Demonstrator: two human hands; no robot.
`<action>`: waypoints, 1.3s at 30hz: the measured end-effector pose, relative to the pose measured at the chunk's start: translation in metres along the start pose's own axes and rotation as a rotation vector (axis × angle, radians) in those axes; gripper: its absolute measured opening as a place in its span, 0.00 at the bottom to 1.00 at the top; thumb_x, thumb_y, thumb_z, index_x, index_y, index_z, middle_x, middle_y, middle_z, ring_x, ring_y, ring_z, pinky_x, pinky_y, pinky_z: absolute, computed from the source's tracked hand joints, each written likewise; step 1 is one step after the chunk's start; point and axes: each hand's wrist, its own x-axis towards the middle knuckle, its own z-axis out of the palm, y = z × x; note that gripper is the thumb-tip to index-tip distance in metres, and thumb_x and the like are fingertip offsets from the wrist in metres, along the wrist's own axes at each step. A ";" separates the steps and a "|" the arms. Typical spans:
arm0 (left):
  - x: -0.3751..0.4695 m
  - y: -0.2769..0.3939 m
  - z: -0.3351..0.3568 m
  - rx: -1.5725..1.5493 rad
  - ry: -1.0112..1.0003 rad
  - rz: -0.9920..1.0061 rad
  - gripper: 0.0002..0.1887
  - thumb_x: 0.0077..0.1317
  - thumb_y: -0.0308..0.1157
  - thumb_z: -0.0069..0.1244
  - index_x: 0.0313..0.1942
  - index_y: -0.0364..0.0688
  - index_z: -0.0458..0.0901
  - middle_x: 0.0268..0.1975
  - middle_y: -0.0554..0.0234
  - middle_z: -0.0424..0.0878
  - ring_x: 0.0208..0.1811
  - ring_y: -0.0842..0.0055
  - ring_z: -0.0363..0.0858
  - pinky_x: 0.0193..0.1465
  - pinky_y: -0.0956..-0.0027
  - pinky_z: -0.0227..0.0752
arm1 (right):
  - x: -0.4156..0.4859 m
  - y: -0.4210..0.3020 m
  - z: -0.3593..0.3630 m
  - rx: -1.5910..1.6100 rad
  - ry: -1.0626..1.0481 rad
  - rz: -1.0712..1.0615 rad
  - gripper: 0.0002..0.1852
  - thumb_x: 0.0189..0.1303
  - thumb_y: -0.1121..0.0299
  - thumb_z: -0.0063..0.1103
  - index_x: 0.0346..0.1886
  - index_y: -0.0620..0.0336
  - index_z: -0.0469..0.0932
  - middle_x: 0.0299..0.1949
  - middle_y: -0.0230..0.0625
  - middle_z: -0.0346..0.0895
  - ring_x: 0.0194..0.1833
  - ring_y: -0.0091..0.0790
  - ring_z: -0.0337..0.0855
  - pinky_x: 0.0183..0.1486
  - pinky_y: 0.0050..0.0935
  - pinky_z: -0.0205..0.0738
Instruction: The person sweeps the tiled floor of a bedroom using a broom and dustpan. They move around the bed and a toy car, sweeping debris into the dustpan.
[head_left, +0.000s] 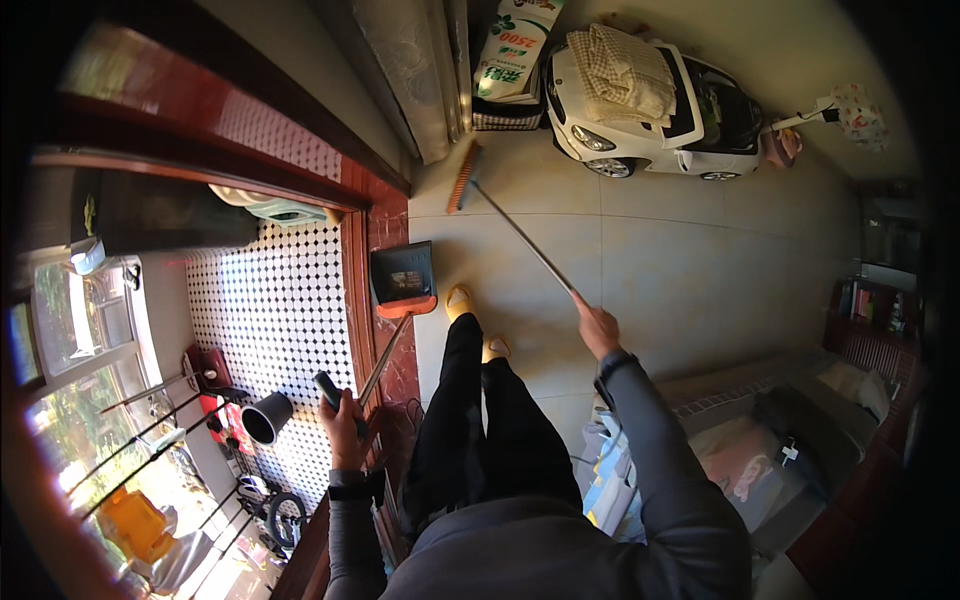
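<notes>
My right hand (600, 331) grips the handle of a broom (525, 238), arm stretched forward. The broom's orange-bristled head (464, 178) rests on the tiled floor ahead, close to the curtain. In my left hand (342, 429) is the long handle of a dustpan, with its dark grip end sticking out above my fingers. The dustpan (403, 276) is dark grey with an orange rear edge, and it sits on the red marble threshold. Some small light debris (409, 280) shows inside the pan.
A white toy car (637, 139) carrying a folded checked cloth (626, 75) stands by the wall. Beside it hangs a grey curtain (412, 67). A bed (780, 427) lies to the right. Past the doorway, a dark bucket (266, 418) stands on black-and-white tiles (300, 285).
</notes>
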 end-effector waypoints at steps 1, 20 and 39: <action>0.009 0.006 0.002 -0.001 -0.027 0.020 0.08 0.63 0.27 0.46 0.25 0.40 0.68 0.13 0.74 0.64 0.13 0.87 0.61 0.21 0.80 0.61 | 0.028 -0.017 0.003 -0.040 0.045 -0.047 0.28 0.54 0.76 0.41 0.60 0.40 0.64 0.24 0.50 0.74 0.27 0.51 0.76 0.30 0.45 0.70; 0.118 0.060 0.043 0.189 -0.225 -0.114 0.05 0.60 0.27 0.48 0.28 0.38 0.70 0.15 0.73 0.68 0.13 0.87 0.65 0.16 0.81 0.58 | 0.012 -0.006 0.014 0.183 -0.060 0.445 0.23 0.62 0.65 0.43 0.62 0.40 0.62 0.31 0.51 0.77 0.34 0.54 0.77 0.36 0.47 0.71; 0.152 0.090 0.087 0.267 -0.334 -0.031 0.06 0.62 0.25 0.46 0.27 0.40 0.67 0.14 0.72 0.66 0.10 0.88 0.61 0.12 0.81 0.52 | 0.038 0.007 0.042 0.389 0.009 0.574 0.23 0.60 0.63 0.41 0.61 0.46 0.63 0.36 0.54 0.76 0.38 0.56 0.76 0.41 0.49 0.70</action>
